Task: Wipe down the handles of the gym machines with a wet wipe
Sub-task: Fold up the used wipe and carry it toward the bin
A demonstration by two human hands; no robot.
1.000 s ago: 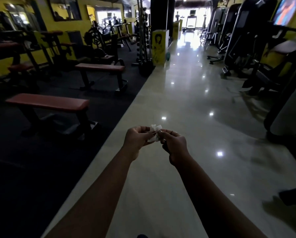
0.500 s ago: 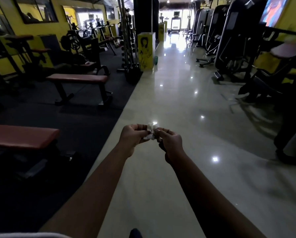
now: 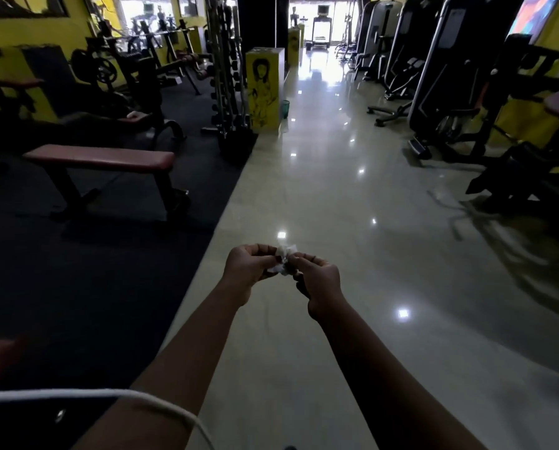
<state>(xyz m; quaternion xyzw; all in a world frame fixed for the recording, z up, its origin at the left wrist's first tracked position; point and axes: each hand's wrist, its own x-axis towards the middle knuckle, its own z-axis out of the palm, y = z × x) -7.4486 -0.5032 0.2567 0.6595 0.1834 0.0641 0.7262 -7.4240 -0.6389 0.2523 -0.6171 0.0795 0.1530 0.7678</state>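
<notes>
At mid-frame, above the glossy pale floor [image 3: 336, 196], both forearms reach forward and the two hands meet. Left hand [image 3: 245, 271]: fingers curled, pinching the left side of a small crumpled white wet wipe [image 3: 283, 259]. Right hand [image 3: 317, 284]: fingers likewise curled, pinching the right side of the same wipe, knuckles turned up. The wipe is bunched between the fingertips of both hands, held in the air and touching no machine.

Left of the hands, a dark rubber mat [image 3: 93, 271] borders the pale floor; on it stands a flat bench [image 3: 103, 157] with a reddish pad, its long side running left to right. Farther off, at the mat's far edge, a rack of bars [image 3: 226, 76] rises just left of a yellow pillar [image 3: 265, 89] bearing a drawn figure, with a small green bin [image 3: 286, 108] at the pillar's right foot. Right of the aisle, a row of dark gym machines [image 3: 447, 76] runs toward the bright far end. Near left, a white cord [image 3: 109, 393] curves across the bottom corner.
</notes>
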